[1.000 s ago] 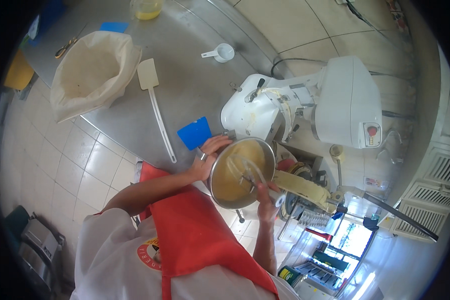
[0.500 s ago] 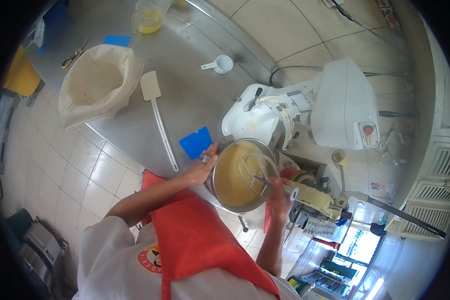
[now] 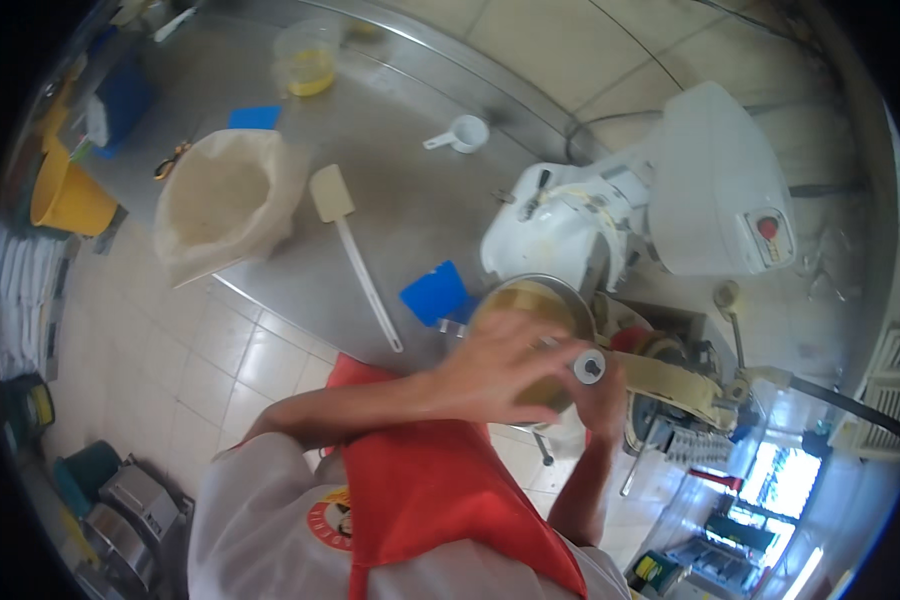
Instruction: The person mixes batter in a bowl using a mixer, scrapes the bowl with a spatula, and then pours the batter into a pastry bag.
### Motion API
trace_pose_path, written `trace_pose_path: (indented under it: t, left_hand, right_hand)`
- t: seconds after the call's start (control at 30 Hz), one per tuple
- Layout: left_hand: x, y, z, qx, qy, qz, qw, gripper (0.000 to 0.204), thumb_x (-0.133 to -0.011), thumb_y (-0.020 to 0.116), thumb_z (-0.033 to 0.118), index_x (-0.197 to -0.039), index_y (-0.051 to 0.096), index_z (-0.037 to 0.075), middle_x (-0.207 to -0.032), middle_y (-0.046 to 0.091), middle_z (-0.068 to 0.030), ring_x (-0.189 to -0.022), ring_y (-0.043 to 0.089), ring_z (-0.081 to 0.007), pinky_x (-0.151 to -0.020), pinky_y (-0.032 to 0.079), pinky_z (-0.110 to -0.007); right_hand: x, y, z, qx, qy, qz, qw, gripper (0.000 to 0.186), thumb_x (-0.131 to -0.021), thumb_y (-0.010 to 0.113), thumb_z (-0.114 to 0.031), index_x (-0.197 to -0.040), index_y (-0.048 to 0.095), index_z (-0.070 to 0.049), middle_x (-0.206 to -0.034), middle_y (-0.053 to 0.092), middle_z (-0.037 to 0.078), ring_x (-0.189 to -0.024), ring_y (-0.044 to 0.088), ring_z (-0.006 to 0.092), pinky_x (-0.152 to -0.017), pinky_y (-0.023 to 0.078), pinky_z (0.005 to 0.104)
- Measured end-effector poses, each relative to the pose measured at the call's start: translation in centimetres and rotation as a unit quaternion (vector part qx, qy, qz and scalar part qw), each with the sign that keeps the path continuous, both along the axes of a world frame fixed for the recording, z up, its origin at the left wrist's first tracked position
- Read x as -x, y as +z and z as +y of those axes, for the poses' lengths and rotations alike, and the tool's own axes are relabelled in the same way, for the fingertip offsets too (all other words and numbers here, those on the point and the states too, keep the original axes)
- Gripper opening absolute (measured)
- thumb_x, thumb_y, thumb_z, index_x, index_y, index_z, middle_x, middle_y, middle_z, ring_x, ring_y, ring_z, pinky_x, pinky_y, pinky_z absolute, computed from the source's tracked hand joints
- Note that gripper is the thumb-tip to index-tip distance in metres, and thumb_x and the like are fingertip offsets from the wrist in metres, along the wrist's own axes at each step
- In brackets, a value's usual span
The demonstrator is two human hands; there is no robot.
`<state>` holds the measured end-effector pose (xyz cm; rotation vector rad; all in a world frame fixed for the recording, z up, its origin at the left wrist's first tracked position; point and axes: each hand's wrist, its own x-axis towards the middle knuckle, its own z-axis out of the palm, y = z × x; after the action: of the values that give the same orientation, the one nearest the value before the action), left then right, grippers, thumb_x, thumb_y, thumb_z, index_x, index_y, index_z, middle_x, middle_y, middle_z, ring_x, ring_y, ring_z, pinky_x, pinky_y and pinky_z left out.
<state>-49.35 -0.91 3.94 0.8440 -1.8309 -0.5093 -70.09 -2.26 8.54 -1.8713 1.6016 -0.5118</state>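
A steel mixing bowl (image 3: 535, 292) of beige batter is beside the bench edge, below a white stand mixer (image 3: 720, 180). My left hand (image 3: 500, 370) is blurred, palm down over the bowl with its fingers spread, hiding much of the batter. My right hand (image 3: 598, 400) grips a metal beater attachment (image 3: 589, 366) by its shaft; the end of the shaft faces up and the rest is hidden. A blue scraper (image 3: 432, 292) lies just left of the bowl, and a long cream-bladed spatula (image 3: 365, 270) lies farther left on the steel bench (image 3: 345, 130).
On the bench are a cloth-lined container (image 3: 225, 200), a white measuring cup (image 3: 466, 133), a clear jug with yellow liquid (image 3: 310, 70), scissors (image 3: 172, 160) and a blue card (image 3: 254, 117). A yellow bucket (image 3: 75, 195) stands left. Machinery (image 3: 675, 395) crowds the lower right.
My left hand has left the bowl's rim and moved over its mouth with spread fingers. My right hand and the beater have shifted right. The view has shifted, moving bench items down and right.
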Motion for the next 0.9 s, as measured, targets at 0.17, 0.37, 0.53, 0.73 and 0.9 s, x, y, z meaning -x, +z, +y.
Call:
trace_pose_path:
  t: [0.17, 0.37, 0.53, 0.73, 0.9]
  left_hand:
    - [5.2, -3.4, -2.8, -0.04, -0.069, 0.062, 0.995, 0.051, -0.083, 0.076, 0.023, -0.129, 0.057, 0.011, -0.111, 0.056, -0.013, -0.107, 0.057, -0.0325, -0.09, 0.048, -0.044]
    - [5.9, -5.0, -3.3, -0.124, -0.069, 0.178, 0.974, 0.046, -0.086, 0.071, 0.012, -0.129, 0.055, 0.009, -0.11, 0.057, -0.0135, -0.103, 0.059, -0.0341, -0.089, 0.05, -0.043]
    - [7.6, -6.2, -4.0, -0.249, -0.009, 0.321, 0.914, 0.044, -0.087, 0.075, 0.007, -0.125, 0.053, 0.003, -0.108, 0.062, -0.0152, -0.087, 0.067, -0.0264, -0.075, 0.056, -0.036]
    - [8.7, -7.2, -2.2, -0.281, -0.003, 0.419, 0.863, 0.037, -0.086, 0.076, 0.008, -0.117, 0.055, 0.002, -0.097, 0.065, -0.0128, -0.087, 0.066, -0.0195, -0.077, 0.054, -0.032]
    - [8.5, -7.2, -1.3, -0.318, -0.008, 0.477, 0.819, 0.039, -0.084, 0.077, 0.01, -0.116, 0.056, 0.004, -0.099, 0.065, -0.0137, -0.09, 0.065, -0.0235, -0.079, 0.052, -0.035]
  right_hand:
    - [-0.1, 2.8, -0.3, 0.016, 0.037, 0.112, 0.993, 0.032, -0.078, 0.078, -0.012, -0.103, 0.067, 0.004, -0.087, 0.071, 0.015, -0.081, 0.069, 0.0296, -0.078, 0.053, 0.0382]
    - [-9.3, 6.3, 3.1, 0.18, 0.009, -0.139, 0.974, 0.033, -0.083, 0.075, -0.015, -0.11, 0.065, 0.002, -0.1, 0.069, 0.013, -0.088, 0.067, 0.0294, -0.083, 0.051, 0.0378]
    - [-27.6, -2.9, -3.9, -0.006, 0.303, 0.033, 0.952, 0.025, -0.091, 0.066, -0.023, -0.105, 0.065, -0.002, -0.102, 0.069, 0.018, -0.092, 0.064, 0.0381, -0.082, 0.05, 0.0469]
    - [-32.2, -24.8, -8.2, -0.197, 0.166, 0.32, 0.912, 0.036, -0.088, 0.062, -0.017, -0.117, 0.058, 0.003, -0.115, 0.066, 0.025, -0.114, 0.063, 0.0385, -0.098, 0.051, 0.0462]
    - [-28.5, -30.4, -7.0, -0.213, 0.168, 0.292, 0.917, 0.058, -0.083, 0.07, -0.029, -0.126, 0.054, 0.007, -0.121, 0.064, 0.026, -0.117, 0.061, 0.0383, -0.101, 0.047, 0.0482]
